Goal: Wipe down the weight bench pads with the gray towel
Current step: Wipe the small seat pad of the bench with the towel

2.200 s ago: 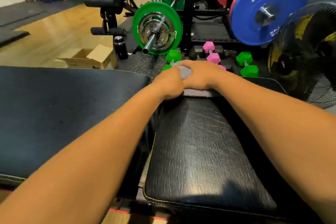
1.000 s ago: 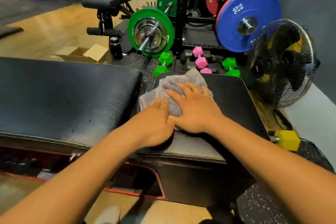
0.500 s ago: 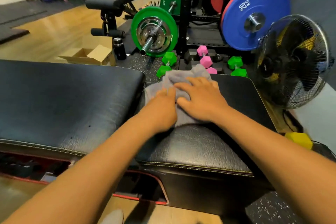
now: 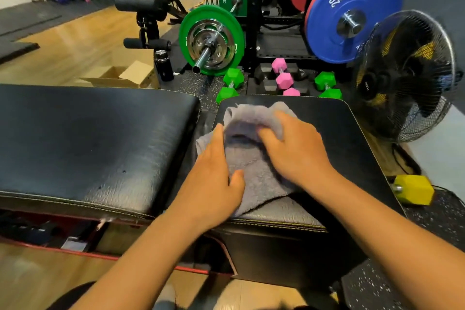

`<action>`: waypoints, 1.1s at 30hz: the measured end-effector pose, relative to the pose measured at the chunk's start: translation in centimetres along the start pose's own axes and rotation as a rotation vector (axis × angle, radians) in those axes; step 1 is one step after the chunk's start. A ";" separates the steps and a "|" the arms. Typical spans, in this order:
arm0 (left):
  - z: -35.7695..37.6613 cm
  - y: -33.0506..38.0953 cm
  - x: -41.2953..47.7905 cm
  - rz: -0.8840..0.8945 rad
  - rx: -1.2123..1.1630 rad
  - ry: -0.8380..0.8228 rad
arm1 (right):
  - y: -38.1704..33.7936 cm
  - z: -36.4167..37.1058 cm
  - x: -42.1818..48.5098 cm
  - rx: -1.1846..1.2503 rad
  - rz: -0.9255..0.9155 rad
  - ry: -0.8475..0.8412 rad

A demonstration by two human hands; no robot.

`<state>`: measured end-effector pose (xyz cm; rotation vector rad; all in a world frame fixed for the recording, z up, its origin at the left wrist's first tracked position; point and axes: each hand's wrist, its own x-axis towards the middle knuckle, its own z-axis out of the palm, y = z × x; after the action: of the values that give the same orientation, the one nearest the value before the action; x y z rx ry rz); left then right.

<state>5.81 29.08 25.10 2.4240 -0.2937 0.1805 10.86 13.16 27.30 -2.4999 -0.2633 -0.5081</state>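
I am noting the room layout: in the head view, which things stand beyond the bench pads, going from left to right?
cardboard box → black bottle → green plate on the barbell → pink dumbbell → blue plate → fan

The black padded desk [image 4: 284, 216] has two pads with a narrow gap between; on the right pad [image 4: 357, 153] lies the crumpled gray towel [image 4: 251, 161], one corner over the gap-side edge; the left hand [image 4: 214, 184] presses flat on it; the right hand [image 4: 299, 151] rests there, fingertips tucked in a fold; the left pad [image 4: 88, 138] shows glossy creases.
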 end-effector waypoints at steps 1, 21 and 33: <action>0.0 0.2 0.4 -0.011 0.004 -0.024 | 0.3 -0.7 1.1 0.140 0.115 0.036; 3.5 -1.1 14.5 -0.044 0.434 -0.298 | 9.4 -1.5 7.2 -0.516 0.184 -0.510; 0.6 -0.6 0.4 0.221 0.371 -0.325 | 2.6 -3.7 -6.0 -0.463 -0.019 -0.427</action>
<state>6.36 29.09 24.34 2.7831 -0.7321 -0.0720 5.03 8.42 26.36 -3.0493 -0.3654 -0.0288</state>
